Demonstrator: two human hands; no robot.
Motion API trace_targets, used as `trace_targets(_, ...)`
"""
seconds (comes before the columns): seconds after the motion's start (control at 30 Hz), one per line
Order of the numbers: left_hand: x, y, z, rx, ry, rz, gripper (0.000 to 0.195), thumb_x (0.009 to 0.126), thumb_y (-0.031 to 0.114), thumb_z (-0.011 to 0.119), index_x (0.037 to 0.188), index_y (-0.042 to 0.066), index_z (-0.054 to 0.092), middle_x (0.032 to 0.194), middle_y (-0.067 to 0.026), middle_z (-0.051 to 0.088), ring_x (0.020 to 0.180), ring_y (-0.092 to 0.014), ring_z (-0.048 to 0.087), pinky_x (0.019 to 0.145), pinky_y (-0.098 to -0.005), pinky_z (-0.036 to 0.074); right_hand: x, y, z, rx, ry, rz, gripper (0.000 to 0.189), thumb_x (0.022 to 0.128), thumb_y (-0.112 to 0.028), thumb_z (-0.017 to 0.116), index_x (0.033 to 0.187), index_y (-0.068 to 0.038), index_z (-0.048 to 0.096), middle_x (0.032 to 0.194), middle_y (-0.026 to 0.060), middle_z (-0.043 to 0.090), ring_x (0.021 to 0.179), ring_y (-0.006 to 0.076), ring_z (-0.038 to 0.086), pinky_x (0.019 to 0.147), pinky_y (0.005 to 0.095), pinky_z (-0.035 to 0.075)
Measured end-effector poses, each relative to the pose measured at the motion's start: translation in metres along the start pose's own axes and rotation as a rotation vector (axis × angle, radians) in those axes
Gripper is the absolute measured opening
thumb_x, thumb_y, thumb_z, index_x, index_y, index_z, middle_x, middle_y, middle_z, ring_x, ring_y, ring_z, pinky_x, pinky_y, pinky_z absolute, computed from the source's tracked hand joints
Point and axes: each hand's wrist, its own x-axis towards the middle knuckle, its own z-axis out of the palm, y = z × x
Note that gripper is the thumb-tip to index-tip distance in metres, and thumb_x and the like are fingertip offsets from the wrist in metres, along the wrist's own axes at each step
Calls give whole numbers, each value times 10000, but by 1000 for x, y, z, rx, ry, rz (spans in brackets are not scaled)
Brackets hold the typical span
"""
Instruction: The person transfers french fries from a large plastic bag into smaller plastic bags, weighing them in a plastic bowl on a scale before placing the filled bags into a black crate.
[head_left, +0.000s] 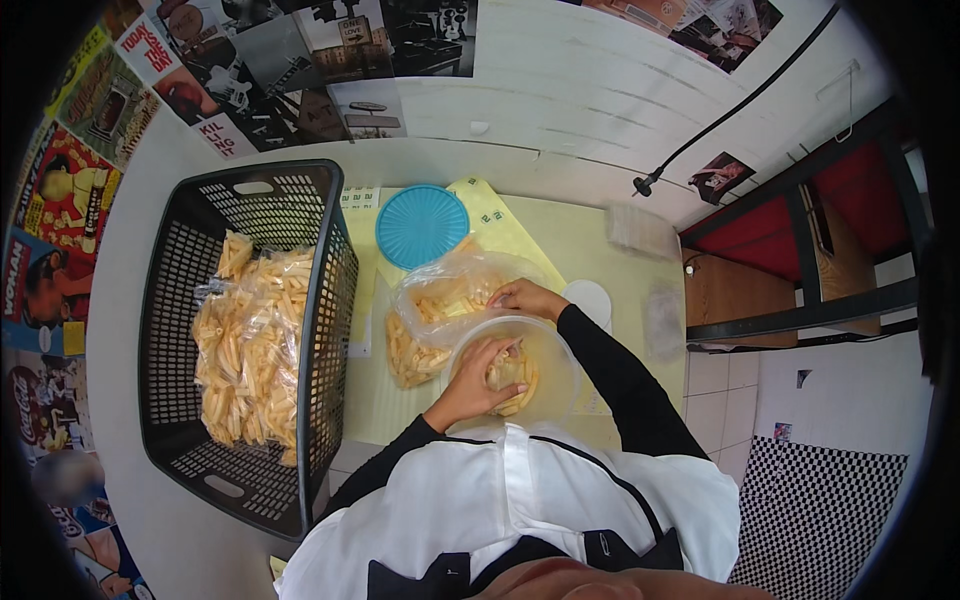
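My left hand (474, 382) reaches into a translucent round plastic tub (561, 371) and curls around a small clear bag of cut potato fries (508, 375). Some fries show beside its thumb. Behind the tub lies a large clear plastic bag (420, 304) with its mouth spread wide and pale fries (416, 352) inside. Over the right side of that mouth is my right hand (529, 298), its fingers bent down among the fries and the film. Whether those fingertips grip anything is hidden.
On the left stands a black perforated plastic crate (322, 360) holding several filled bags of fries (251, 352). A blue ribbed lid (422, 226) and a white round disc (587, 304) lie on the yellowish tabletop (637, 281). Stacks of clear bags (641, 232) sit right; a black gooseneck (735, 105) hangs above.
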Motion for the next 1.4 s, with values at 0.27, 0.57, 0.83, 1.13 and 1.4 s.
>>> trace_targets(0.27, -1, 1, 0, 4, -31, -5, 753, 754, 298, 824, 1375, 46, 480, 1162, -126, 569, 1157, -308, 527, 1045, -411, 363, -15, -1, -7, 477, 178, 80, 231, 963, -111, 609, 1157, 1, 662, 944, 47, 660, 798, 110, 601, 747, 248, 497)
trace_targets(0.57, -4, -7, 6, 2, 15, 17, 858, 678, 319, 893, 1363, 34, 463, 1188, -135, 537, 1146, -291, 533, 1007, -394, 412, -61, -45, -18, 557, 416, -60, 213, 971, -130, 599, 1140, -19, 668, 951, 43, 680, 788, 100, 618, 742, 235, 507)
trace_targets(0.83, -2, -12, 10, 34, 214, 10, 789, 665, 270, 921, 1283, 33, 490, 1025, -39, 533, 891, -152, 510, 793, -290, 439, -162, -112, -13, 453, 609, -232, 208, 954, -140, 610, 1099, -11, 685, 868, 43, 695, 708, 83, 611, 684, 216, 485)
trace_targets(1.13, -4, 8, 17, 91, 220, 42, 786, 655, 274, 909, 1272, 17, 494, 1171, -153, 534, 1139, -326, 528, 972, -410, 440, -237, -173, 60, -123, 758, -302, 191, 942, -82, 599, 1103, -11, 674, 839, 79, 693, 721, 134, 635, 660, 260, 500)
trace_targets(1.4, -7, 8, 25, -27, 155, 32, 738, 672, 217, 892, 1270, 19, 508, 1196, -141, 551, 1154, -299, 535, 999, -389, 426, -265, -208, 111, -757, 830, -575, 193, 890, -44, 619, 1077, -24, 660, 944, 138, 680, 847, 294, 650, 736, 367, 507)
